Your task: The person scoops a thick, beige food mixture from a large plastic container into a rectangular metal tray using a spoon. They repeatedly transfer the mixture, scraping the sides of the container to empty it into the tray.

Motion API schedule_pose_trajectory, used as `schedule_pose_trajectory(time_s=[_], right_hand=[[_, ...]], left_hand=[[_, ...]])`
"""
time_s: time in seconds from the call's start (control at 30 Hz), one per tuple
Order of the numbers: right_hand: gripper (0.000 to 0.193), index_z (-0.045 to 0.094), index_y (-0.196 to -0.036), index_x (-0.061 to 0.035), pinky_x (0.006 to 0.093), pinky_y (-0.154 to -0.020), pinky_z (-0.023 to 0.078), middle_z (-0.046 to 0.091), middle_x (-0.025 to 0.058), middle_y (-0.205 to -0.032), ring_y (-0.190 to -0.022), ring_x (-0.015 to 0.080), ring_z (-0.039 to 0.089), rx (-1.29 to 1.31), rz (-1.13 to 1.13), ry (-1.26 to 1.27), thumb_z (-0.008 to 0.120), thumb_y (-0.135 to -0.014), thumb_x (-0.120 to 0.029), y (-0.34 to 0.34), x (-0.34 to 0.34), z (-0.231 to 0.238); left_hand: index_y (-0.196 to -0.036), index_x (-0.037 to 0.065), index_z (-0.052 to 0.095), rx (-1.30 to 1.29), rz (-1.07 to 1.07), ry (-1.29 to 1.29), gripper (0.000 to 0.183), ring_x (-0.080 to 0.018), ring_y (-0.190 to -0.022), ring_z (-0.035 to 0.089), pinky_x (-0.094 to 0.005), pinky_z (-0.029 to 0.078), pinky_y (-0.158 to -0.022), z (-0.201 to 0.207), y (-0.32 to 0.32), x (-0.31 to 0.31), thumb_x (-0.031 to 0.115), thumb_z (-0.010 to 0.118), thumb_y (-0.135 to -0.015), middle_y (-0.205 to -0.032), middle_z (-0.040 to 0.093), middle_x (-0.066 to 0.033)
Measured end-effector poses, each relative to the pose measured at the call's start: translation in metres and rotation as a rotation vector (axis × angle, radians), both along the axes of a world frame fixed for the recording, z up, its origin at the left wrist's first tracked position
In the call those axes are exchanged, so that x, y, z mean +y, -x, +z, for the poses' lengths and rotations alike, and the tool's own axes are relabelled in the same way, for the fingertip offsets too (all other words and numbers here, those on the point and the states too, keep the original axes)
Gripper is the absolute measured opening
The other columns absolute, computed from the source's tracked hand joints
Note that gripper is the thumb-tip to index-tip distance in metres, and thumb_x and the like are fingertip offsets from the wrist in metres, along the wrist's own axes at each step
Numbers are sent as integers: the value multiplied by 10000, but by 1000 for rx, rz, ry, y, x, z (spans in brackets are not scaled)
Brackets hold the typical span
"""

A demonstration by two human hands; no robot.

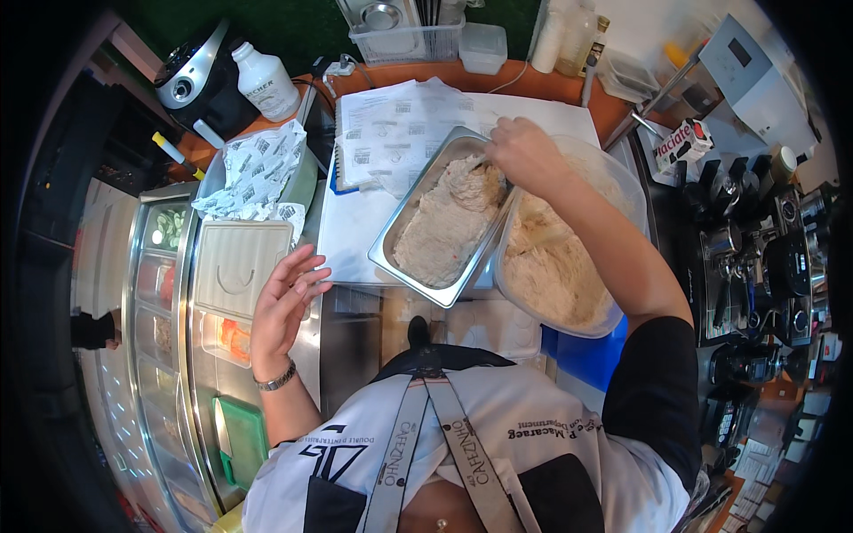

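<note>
My right hand (526, 158) is closed over the far right corner of a steel pan (442, 296). Its fingers hide whatever is in them; a pale streak that may be a utensil shows just below the fingertips. The pan sits tilted to the right and holds a pale beige, ground-looking mixture (442, 229), piled higher at its far end. Right beside it, partly under my right forearm, a large clear plastic tub (633, 191) holds a similar mixture (553, 266). My left hand (286, 302) hovers to the left of the pan with fingers spread, holding nothing.
Printed papers (409, 120) lie behind the pan. At left are a tub covered with crumpled paper (259, 169), a beige lid (242, 258), a green cutting board (240, 435) and several ingredient compartments (163, 284). A black appliance (200, 84) and white jug (265, 82) stand far left.
</note>
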State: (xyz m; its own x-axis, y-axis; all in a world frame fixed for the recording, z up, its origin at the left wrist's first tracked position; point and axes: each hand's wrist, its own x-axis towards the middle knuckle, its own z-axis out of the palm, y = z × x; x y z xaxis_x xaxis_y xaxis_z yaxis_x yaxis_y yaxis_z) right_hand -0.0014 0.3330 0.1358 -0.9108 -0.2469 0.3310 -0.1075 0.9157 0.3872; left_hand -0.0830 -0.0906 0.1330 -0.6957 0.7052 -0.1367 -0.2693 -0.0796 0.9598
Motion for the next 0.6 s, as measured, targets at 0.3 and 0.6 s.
schedule_pose_trajectory(time_s=[0.3, 0.6], right_hand=[[32, 661, -693, -95, 329, -741, 482, 627, 32, -743, -832, 206, 586, 35, -19, 51, 632, -696, -109, -17, -12, 36], [49, 673, -705, -91, 341, -736, 491, 631, 26, -738, -825, 207, 593, 103, 32, 64, 626, -709, -106, -7, -16, 44]], left_hand=[[-1401, -28, 393, -13, 3, 9, 525, -257, -1189, 544, -398, 454, -1006, -5, 7, -6, 98, 566, -921, -1330, 501, -188], [-1390, -44, 397, 14, -75, 8, 514, -274, -1182, 557, -394, 456, -1000, -7, 5, 8, 111, 565, -930, -1321, 515, -200]])
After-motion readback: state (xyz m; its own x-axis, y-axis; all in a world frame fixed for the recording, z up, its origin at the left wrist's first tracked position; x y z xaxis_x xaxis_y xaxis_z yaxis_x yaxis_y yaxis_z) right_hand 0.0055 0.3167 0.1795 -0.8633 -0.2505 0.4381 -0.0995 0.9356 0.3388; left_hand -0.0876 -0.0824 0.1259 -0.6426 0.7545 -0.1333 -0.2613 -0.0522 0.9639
